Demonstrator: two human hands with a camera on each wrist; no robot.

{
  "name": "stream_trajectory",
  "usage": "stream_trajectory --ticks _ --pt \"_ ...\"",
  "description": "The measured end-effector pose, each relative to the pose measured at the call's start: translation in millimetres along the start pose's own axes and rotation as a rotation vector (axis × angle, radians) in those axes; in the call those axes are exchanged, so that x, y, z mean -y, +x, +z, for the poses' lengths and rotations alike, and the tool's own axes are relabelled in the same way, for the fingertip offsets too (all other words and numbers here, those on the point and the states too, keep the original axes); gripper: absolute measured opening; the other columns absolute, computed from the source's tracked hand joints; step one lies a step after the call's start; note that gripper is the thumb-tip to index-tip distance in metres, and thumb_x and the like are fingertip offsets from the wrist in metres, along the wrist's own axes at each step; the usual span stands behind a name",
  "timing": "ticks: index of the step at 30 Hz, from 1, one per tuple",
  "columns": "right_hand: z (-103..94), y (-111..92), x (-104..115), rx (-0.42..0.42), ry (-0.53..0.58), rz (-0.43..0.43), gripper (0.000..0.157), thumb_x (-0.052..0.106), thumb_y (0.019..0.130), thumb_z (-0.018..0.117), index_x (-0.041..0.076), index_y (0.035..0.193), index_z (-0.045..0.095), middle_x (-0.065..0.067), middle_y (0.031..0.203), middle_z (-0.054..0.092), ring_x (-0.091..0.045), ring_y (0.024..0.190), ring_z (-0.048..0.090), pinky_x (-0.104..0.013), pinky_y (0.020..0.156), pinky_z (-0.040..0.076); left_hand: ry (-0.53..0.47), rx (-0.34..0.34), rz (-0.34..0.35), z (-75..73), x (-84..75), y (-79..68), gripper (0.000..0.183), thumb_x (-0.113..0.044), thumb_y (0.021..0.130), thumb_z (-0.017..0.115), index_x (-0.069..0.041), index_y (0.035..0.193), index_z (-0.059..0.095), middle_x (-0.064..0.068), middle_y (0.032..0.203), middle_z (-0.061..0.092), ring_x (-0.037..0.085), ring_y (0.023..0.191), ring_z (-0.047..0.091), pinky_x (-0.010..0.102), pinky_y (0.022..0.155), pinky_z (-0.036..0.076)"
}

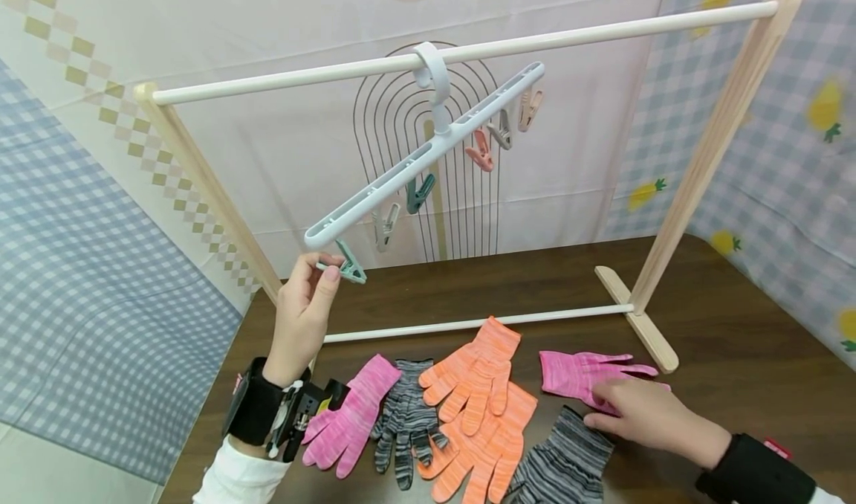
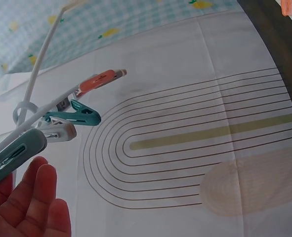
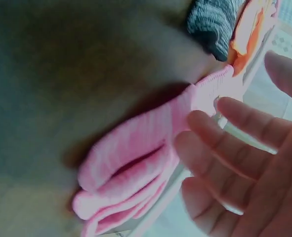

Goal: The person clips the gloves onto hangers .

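My left hand [image 1: 304, 314] pinches the handle end of a light teal clothespin [image 1: 352, 266] below the near left end of a pale blue clip hanger [image 1: 401, 178]. In the left wrist view, that clothespin [image 2: 18, 155] sits at the fingers, partly out of frame. Several more clothespins hang along the hanger, one of them dark teal [image 1: 419, 194], one coral [image 1: 480, 152]. My right hand [image 1: 649, 415] hovers by a pink glove [image 1: 568, 372] lying on the table, its fingers loosely extended. The right wrist view shows them close to the pink glove [image 3: 136, 143], gripping nothing.
The hanger hooks over the white top bar [image 1: 602, 36] of a wooden rack [image 1: 709, 162]. On the brown table [image 1: 749, 340] lie another pink glove [image 1: 357, 415], two striped grey gloves, one at the left [image 1: 404, 415] and one nearer the right hand [image 1: 565, 459], and two overlapping orange gloves [image 1: 478, 363].
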State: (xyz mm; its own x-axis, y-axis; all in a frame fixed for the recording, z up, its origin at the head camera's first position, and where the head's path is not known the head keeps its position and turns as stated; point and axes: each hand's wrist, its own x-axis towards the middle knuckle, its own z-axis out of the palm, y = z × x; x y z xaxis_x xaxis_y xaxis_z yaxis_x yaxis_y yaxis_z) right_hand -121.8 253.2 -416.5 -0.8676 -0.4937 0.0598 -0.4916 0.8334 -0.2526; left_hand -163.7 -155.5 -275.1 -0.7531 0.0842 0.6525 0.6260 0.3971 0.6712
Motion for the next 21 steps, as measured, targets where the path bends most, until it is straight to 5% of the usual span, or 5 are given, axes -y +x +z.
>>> stream_trajectory --ticks 9,21 --pt "16.0 -8 1 0.109 0.030 0.077 0.041 0.054 0.071 0.063 0.020 0.063 0.040 0.012 0.056 0.028 0.000 0.050 0.024 -0.018 0.047 0.018 -0.003 -0.001 0.008 -0.4 -0.7 -1.9 0.017 -0.007 0.093 0.041 0.007 0.102 0.045 0.019 0.108 0.057 0.000 0.090 0.052 0.010 0.076 0.040" --pt "18.9 -1 7 0.189 0.102 0.003 0.029 0.029 0.070 0.070 0.020 0.065 0.043 0.013 0.056 0.030 0.000 0.051 0.027 -0.018 0.047 0.022 -0.026 -0.005 0.052 0.7 -0.6 -3.9 0.019 -0.006 0.094 0.038 0.009 0.102 0.045 0.020 0.105 0.056 -0.001 0.091 0.051 0.009 0.081 0.040"
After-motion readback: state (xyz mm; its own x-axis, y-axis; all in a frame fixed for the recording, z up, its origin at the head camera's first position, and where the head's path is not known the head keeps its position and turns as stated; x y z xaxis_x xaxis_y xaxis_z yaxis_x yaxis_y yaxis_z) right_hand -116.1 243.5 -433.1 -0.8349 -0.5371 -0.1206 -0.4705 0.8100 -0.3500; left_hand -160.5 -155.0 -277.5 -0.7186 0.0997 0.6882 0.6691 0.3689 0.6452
